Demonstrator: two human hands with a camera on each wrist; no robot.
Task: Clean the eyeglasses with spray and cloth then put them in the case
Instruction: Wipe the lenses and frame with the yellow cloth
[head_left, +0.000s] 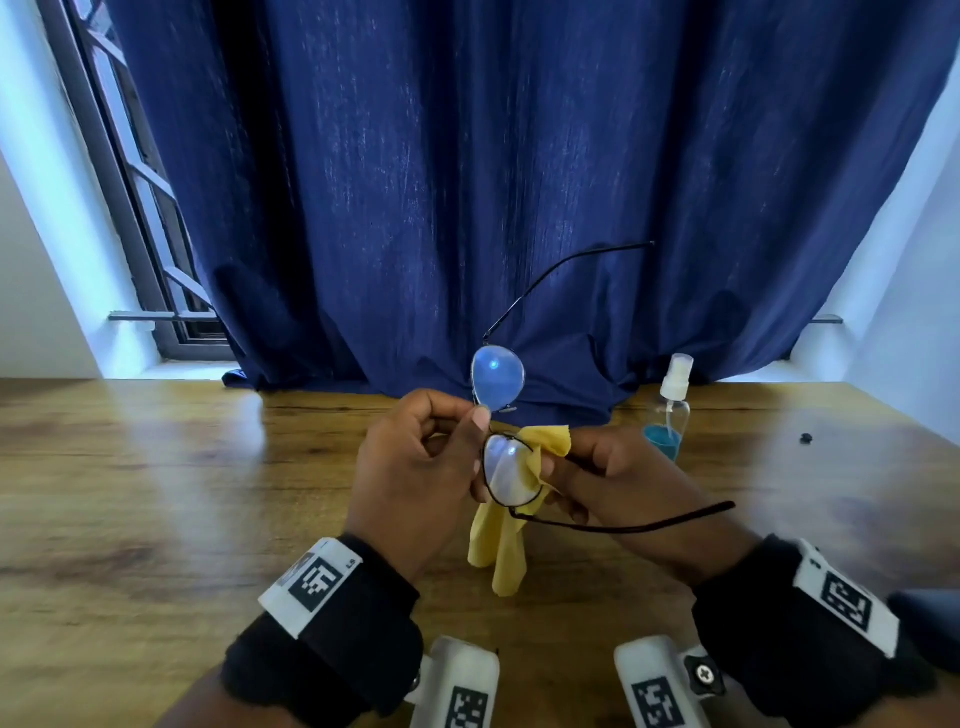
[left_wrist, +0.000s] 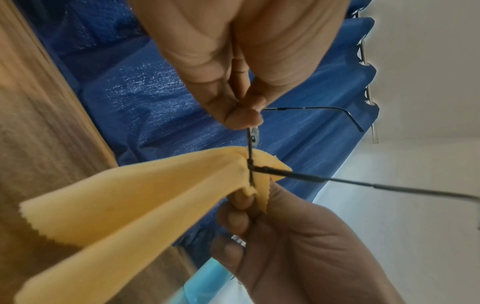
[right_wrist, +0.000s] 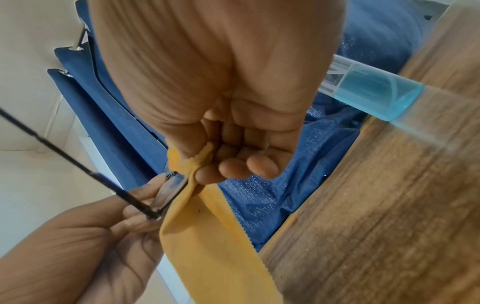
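While both hands (head_left: 415, 467) (head_left: 623, 483) grip eyeglasses (head_left: 506, 475) and cloth (head_left: 498, 551), blue curtain (head_left: 467, 182) backs the wooden table (head_left: 156, 493).

cloth (head_left: 498, 545): my plain yellow one
eyeglasses (head_left: 506, 475): thin black frame
spray bottle (head_left: 670, 415): clear, blue liquid, white cap
curtain (head_left: 519, 182): dark blue
table (head_left: 156, 493): brown wood grain

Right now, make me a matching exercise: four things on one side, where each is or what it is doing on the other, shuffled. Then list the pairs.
Things:
1. eyeglasses
2. yellow cloth
3. spray bottle
4. left hand

States:
A. standing on the wooden table, untouched
B. pinching the frame between the two lenses
C. held up above the table, temples unfolded
D. pinched by the right hand around the near lens

Pairs: 1-C, 2-D, 3-A, 4-B
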